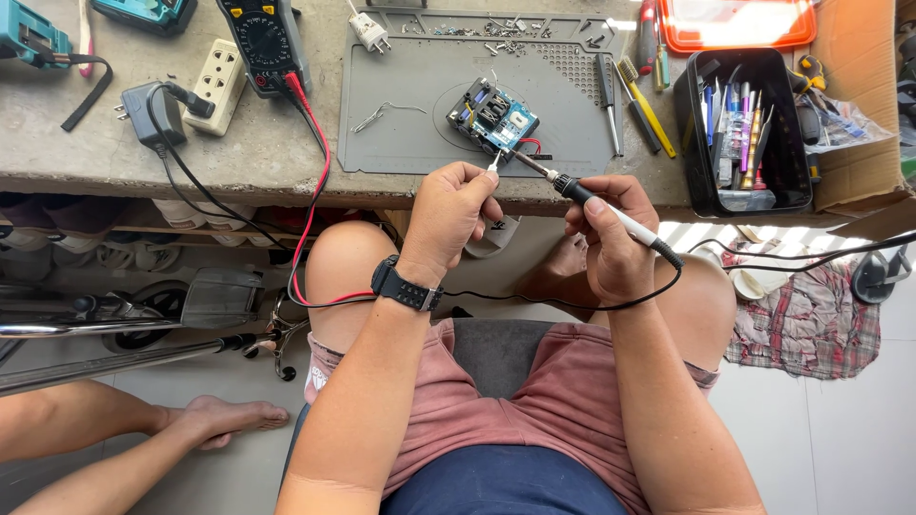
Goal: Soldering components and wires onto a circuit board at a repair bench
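My right hand (pixel 615 243) is holding a soldering iron (pixel 596 202) in a closed grip, tip pointing at the blue circuit board (pixel 494 116) lying on the grey mat (pixel 401 95) at the desk (pixel 86 153) edge. My left hand (pixel 448 215) is pinching a thin silver wire (pixel 493 164), grip narrow, just beside the iron tip. A black tool tray (pixel 695 124) is sitting to the right.

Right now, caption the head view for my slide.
Right hand aims soldering iron at circuit board; left hand pinches solder wire.
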